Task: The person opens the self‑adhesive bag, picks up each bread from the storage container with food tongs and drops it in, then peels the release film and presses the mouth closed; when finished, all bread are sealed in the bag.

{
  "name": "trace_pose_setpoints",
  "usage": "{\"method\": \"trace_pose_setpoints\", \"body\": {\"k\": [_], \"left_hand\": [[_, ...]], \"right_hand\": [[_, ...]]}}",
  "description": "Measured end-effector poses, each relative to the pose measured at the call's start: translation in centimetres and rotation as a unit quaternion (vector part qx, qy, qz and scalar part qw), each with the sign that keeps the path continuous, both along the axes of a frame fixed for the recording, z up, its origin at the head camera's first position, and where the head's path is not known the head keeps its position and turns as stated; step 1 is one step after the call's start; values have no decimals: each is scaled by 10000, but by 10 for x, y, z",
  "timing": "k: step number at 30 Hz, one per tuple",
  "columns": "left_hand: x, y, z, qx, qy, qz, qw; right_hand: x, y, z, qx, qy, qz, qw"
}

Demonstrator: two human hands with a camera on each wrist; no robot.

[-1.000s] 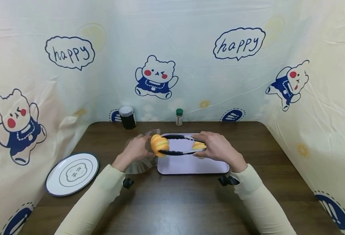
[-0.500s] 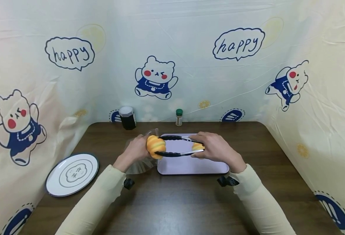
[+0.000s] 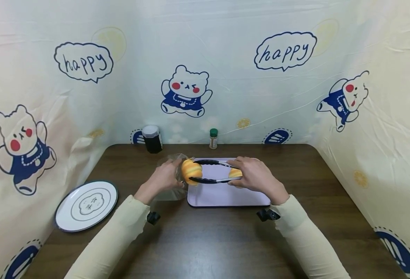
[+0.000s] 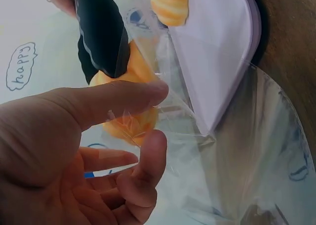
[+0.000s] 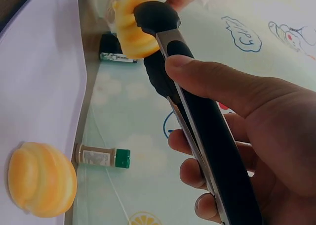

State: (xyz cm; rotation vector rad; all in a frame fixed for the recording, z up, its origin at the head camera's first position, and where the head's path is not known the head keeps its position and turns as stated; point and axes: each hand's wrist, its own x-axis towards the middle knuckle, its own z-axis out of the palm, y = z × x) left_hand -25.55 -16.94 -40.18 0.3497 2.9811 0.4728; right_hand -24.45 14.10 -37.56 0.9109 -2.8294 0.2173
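My right hand (image 3: pixel 257 175) grips a pair of black-and-silver tongs (image 5: pixel 210 136), thumb on one arm and fingers curled round the other. Between the black tips of the tongs sits a striped golden bread roll (image 3: pixel 190 167), held at the left end of the lilac tray (image 3: pixel 215 199). My left hand (image 3: pixel 160 179) holds a clear plastic bag (image 4: pixel 266 121) by its edge, thumb and fingers close around the roll. Film from the bag overlaps the roll's lower part in the left wrist view. A second bread roll (image 5: pixel 42 180) lies on the tray, partly hidden by the right hand in the head view.
A white plate (image 3: pixel 86 206) with a dark rim lies on the table's left side. At the back edge stand a dark jar (image 3: pixel 152 140) with a grey lid and a small green-capped shaker (image 3: pixel 213 138). A printed cloth hangs behind the wooden table (image 3: pixel 205 244).
The tongs and bread roll shift left toward my left hand, then back slightly right. The plastic bag now spreads more visibly behind my left hand, which has moved a little right.
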Motion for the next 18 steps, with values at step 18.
{"method": "trace_pose_setpoints", "body": {"k": [18], "left_hand": [[2, 5, 0, -45, -18, -134, 9999]], "right_hand": [[4, -7, 0, 535, 621, 43, 9966]]}}
